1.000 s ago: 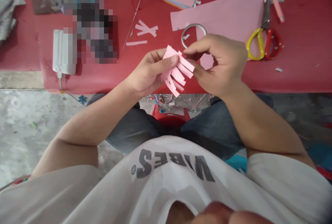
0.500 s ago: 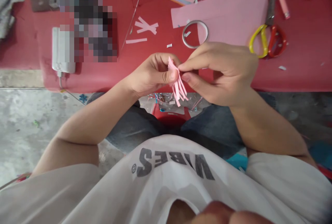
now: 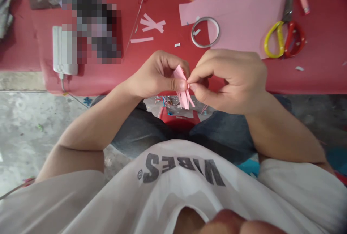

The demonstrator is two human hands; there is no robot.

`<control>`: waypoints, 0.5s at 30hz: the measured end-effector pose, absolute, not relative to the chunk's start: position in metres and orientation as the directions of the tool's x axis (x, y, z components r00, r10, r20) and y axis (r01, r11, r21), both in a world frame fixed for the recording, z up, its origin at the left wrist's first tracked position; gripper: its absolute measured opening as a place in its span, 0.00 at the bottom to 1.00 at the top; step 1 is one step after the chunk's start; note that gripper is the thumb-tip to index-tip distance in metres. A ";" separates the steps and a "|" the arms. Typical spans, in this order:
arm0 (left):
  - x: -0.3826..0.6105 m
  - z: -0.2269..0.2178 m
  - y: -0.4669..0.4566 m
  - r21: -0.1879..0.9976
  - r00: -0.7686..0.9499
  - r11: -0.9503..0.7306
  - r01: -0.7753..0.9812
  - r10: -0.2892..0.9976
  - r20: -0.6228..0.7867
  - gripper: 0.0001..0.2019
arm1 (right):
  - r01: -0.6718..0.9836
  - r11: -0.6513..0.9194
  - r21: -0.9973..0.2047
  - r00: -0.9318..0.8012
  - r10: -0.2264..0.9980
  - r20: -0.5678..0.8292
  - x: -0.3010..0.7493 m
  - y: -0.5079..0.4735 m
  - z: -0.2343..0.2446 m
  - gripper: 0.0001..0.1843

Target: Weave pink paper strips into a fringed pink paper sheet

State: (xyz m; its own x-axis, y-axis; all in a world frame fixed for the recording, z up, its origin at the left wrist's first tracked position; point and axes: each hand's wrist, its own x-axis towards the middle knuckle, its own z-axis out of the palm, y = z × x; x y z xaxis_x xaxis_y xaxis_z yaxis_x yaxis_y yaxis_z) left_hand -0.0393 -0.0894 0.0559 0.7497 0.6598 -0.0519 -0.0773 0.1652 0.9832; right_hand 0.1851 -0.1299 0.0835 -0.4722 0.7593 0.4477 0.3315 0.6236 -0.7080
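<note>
A pink paper piece cut into a fringe [image 3: 183,89] is held between both hands at the near edge of the red table [image 3: 114,75]. My left hand [image 3: 157,75] is closed round its upper part, thumb pressed on the paper. My right hand [image 3: 230,80] pinches the same paper from the right with thumb and forefinger. The fringe strips hang down below the fingers, bunched close together. A roll of tape [image 3: 205,32] lies on the table just beyond the hands.
Scissors with one yellow and one red handle [image 3: 284,37] lie at the right on a pink paper sheet [image 3: 244,13]. Loose pink strips [image 3: 151,24] and scraps are scattered mid-table. A white charger block [image 3: 63,51] sits at the left. Below is a concrete floor with paper bits.
The fringe was spread out flat a second ago; now it is gathered and rolled tighter between the fingers. Both hands have dropped slightly toward the table's near edge.
</note>
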 end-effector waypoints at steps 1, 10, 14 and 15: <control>-0.040 0.057 -0.090 0.983 0.756 0.168 -0.079 0.652 -0.051 0.10 | 0.343 0.624 -0.702 -0.480 0.759 0.440 0.186 -0.130 0.083 0.03; -0.042 0.055 -0.090 0.987 0.751 0.139 -0.083 0.660 -0.030 0.12 | 0.388 0.638 -0.665 -0.386 0.768 0.512 0.188 -0.121 0.082 0.03; -0.035 0.057 -0.097 0.979 0.660 0.188 -0.081 0.746 -0.088 0.17 | 0.349 0.577 -0.739 -0.221 0.817 0.533 0.182 -0.122 0.085 0.02; -0.034 0.057 -0.099 0.980 0.620 0.185 -0.069 0.778 -0.104 0.19 | 0.330 0.559 -0.760 -0.194 0.829 0.525 0.181 -0.123 0.085 0.01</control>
